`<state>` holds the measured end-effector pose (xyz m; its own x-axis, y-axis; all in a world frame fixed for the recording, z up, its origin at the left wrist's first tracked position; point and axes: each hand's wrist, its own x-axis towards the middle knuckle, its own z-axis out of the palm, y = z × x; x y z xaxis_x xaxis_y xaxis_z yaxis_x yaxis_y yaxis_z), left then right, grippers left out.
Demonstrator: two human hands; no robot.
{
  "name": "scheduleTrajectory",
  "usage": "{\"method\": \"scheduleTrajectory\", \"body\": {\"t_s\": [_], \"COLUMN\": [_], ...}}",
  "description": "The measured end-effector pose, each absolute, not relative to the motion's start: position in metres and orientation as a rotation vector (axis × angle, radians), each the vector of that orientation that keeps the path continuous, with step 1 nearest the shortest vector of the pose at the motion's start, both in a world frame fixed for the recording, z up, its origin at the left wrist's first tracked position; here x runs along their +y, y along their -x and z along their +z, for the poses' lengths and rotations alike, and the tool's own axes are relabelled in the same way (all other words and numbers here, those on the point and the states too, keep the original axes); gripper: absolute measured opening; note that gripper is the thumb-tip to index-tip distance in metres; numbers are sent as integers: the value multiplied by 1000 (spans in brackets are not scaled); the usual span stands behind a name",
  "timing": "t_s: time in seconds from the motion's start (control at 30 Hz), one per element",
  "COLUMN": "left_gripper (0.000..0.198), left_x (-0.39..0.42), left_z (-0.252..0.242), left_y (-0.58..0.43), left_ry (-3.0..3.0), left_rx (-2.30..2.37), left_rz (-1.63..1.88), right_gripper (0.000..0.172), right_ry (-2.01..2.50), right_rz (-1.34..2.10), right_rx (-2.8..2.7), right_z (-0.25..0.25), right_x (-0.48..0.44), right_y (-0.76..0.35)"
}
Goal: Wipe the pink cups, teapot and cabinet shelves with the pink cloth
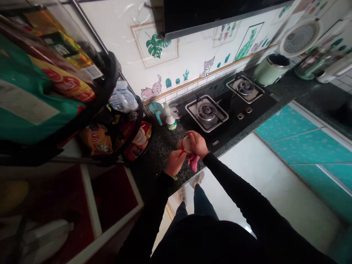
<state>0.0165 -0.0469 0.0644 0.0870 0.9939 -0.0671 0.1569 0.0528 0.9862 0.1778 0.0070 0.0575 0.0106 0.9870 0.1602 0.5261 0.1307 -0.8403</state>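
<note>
Over the dark speckled counter (162,146), near its front edge, both hands are on a small pale container with a red band (187,144). Its exact kind is not clear. My right hand (198,143) is closed around the container's right side. On the near left, my left hand (175,163) has its fingers closed on the red band. A pink cloth (194,163) lies just below the container at the counter edge. Behind the hands stand a white bottle with a green label (171,123) and a jug with a light blue handle (157,112).
A black gas hob with a near burner (206,110) and a far burner (245,87) lies to the right. Beyond it stands a green pot-like appliance (271,69). At left, a black rack (110,79) holds food packets above the counter. A range hood (214,16) hangs overhead.
</note>
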Motion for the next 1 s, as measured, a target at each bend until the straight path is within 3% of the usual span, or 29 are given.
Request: {"method": "scheduleTrajectory", "body": {"t_s": [0.13, 0.27, 0.37, 0.47, 0.57, 0.7, 0.83, 1.0], "left_gripper": [21, 24, 10, 29, 37, 31, 20, 13], "left_x": [-56, -52, -40, -22, -7, 0, -4, -10], "left_z": [65, 75, 86, 97, 108, 124, 135, 130], "left_y": [-17, -17, -15, -11, -6, -5, -12, -23], "left_ry": [-1248, -1172, -1230, -1196, -935, -770, -970, -1175], "left_rx": [1339, 1366, 1449, 1492, 1301, 1111, 1136, 1269], "left_rz": [1121, 1363, 1558, 1689, 1677, 1507, 1439, 1468], "right_gripper": [41, 41, 40, 39, 37, 35, 32, 39], "right_ry": [1522, 1474, 1395, 1349, 1324, 1268, 1126, 1274], "right_rz": [725, 729, 722, 766, 832, 868, 747, 463], "right_rx": [-1561, -1491, -1477, -1441, -1303, -1176, -1565, -1964], "right_z": [65, 92, 111, 120, 130, 168, 207, 188], "right_x": [6, -5, -19, -30, -28, -22, -34, -46], "right_y": [-180, -176, -168, -163, -171, -186, -176, -152]}}
